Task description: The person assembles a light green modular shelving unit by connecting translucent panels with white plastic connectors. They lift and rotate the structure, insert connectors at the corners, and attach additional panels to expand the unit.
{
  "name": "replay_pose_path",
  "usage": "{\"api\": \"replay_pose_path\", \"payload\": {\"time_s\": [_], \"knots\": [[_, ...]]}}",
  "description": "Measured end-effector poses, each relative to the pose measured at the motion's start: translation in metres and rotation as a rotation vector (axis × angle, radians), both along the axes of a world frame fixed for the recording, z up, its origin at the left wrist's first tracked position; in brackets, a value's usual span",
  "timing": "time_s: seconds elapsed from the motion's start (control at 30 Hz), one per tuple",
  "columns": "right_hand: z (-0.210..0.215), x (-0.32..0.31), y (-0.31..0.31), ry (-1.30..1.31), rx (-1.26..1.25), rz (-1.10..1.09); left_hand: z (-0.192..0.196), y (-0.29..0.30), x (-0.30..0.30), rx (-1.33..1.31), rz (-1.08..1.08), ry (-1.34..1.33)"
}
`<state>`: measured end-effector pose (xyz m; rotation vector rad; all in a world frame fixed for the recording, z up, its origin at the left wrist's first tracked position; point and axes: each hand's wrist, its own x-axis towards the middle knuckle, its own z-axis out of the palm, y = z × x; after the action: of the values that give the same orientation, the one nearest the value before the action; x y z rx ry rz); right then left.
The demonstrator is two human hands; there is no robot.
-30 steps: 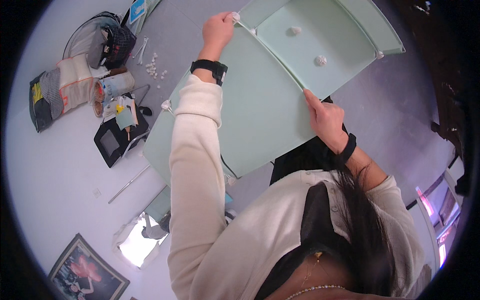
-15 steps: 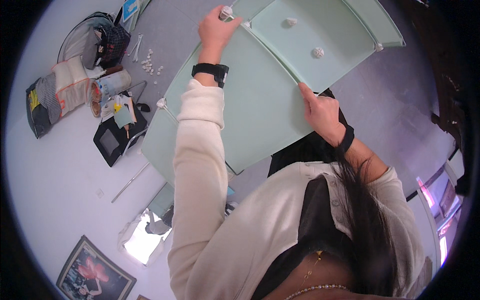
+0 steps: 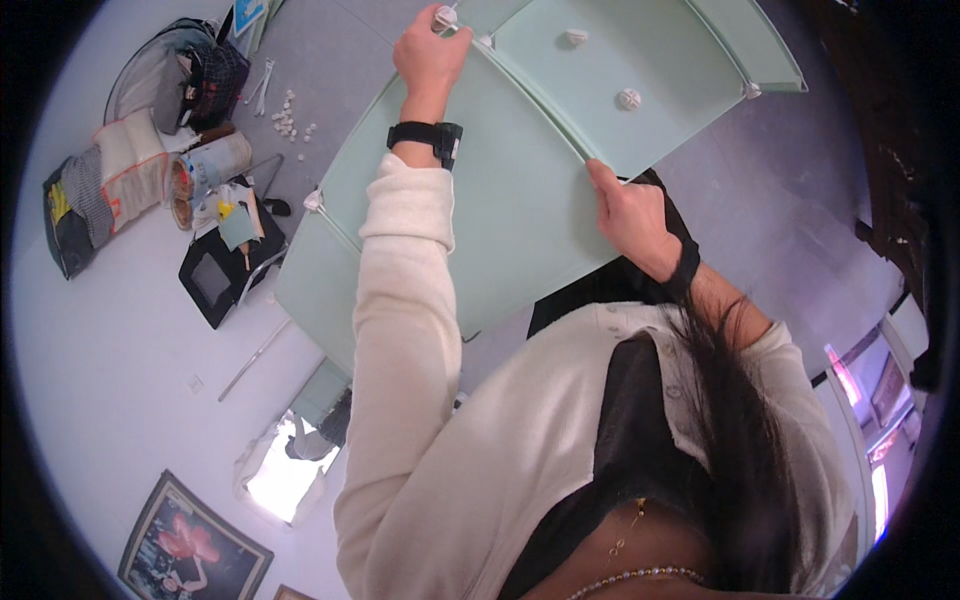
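Observation:
Several pale green panels (image 3: 500,200) are joined into a box-like structure in front of me. My left hand (image 3: 430,62) is closed round a white connector (image 3: 445,18) at the far corner, thumb and fingers about it. Lower down the same seam, my right hand (image 3: 635,220) grips the panel edge, its index finger stretched along it and its other fingers partly hidden. Another white connector (image 3: 314,201) joins panels at the left corner, and one (image 3: 752,90) sits at the far right corner. Two loose white connectors (image 3: 629,99) lie inside the right-hand compartment.
On the floor at the left is a scatter of small white connectors (image 3: 285,120) near some thin white rods (image 3: 260,88). Beyond them stand bags (image 3: 205,85), a clear tub (image 3: 215,168) and a black folding chair (image 3: 215,280). Dark furniture (image 3: 880,170) stands at the right.
The view has shifted slightly, so the panels sit a little further left in it. Both hands keep their grips on the connector and the panel edge.

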<state>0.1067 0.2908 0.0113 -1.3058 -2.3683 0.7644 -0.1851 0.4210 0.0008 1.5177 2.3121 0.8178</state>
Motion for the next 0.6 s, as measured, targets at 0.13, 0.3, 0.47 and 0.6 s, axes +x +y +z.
{"api": "replay_pose_path", "payload": {"time_s": [0.13, 0.3, 0.47, 0.6], "knots": [[0.002, -0.005, 0.003, 0.022, -0.043, -0.002, -0.003, 0.002, 0.0, 0.011, 0.011, 0.019], [0.006, -0.015, 0.004, 0.063, -0.121, -0.015, -0.011, 0.003, -0.006, -0.066, 0.016, 0.061], [0.019, -0.034, 0.032, 0.037, -0.381, -0.011, -0.008, -0.01, -0.027, -0.027, -0.143, -0.28], [0.022, -0.069, 0.075, -0.029, -0.347, 0.108, 0.003, -0.019, -0.038, -0.157, -0.212, -0.236]]}}
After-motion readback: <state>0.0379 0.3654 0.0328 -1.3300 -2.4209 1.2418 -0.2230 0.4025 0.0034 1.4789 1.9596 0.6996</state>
